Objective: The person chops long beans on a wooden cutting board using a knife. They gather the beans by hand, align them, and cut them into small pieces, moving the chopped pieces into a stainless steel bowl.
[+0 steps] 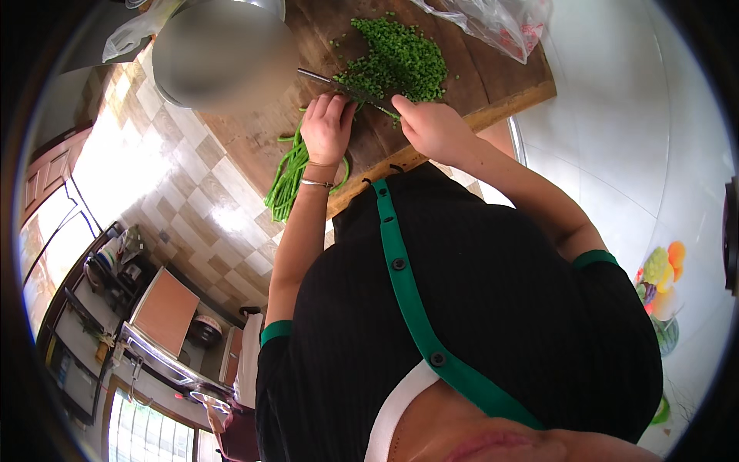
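My left hand (328,128) presses on a bundle of long green beans (288,179), its curled fingertips close beside the knife. The loose ends of the beans trail toward the table's left edge, and my palm hides part of them. In my right hand (436,130) is a kitchen knife (361,94), seen nearly edge-on, with its handle covered by my fingers. The blade points up and left, crossing just beyond my left fingertips. Right behind the blade spreads a heap of finely chopped green beans (407,60), with small bits scattered around it on the wooden tabletop (366,144).
A large metal basin (160,84), its inside blurred, stands at the left back. Clear plastic bags lie at the back right (502,26) and far left (135,32). A white tiled wall (612,133) rises to the right; a counter (161,352) is at lower left.
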`<action>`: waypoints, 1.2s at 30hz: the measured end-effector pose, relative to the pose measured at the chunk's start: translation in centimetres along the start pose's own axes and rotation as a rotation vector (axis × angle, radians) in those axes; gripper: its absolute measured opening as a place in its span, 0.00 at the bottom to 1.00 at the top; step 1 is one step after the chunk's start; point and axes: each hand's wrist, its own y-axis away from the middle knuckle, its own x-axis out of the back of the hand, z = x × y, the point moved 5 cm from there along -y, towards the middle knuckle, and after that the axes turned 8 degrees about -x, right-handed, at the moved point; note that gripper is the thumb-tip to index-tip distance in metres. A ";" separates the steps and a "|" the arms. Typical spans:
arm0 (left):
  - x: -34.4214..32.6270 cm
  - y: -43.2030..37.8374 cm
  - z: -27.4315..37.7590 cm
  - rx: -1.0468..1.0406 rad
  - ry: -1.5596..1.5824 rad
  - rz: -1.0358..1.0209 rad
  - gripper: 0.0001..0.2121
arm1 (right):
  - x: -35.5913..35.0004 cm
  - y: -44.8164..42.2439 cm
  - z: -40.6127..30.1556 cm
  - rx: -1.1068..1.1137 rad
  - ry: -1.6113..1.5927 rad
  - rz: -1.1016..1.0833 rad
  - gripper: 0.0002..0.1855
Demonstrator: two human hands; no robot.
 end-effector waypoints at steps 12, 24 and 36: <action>0.0 -0.1 0.1 0.012 0.000 -0.033 0.07 | -3.5 -2.7 0.3 0.012 0.110 0.049 0.14; 0.0 0.2 -0.1 0.017 -0.021 -0.011 0.09 | -0.1 0.6 0.0 -0.032 0.045 -0.032 0.17; 0.1 0.2 -0.3 0.018 0.011 0.001 0.08 | -1.6 -2.5 0.4 0.007 -0.005 0.009 0.11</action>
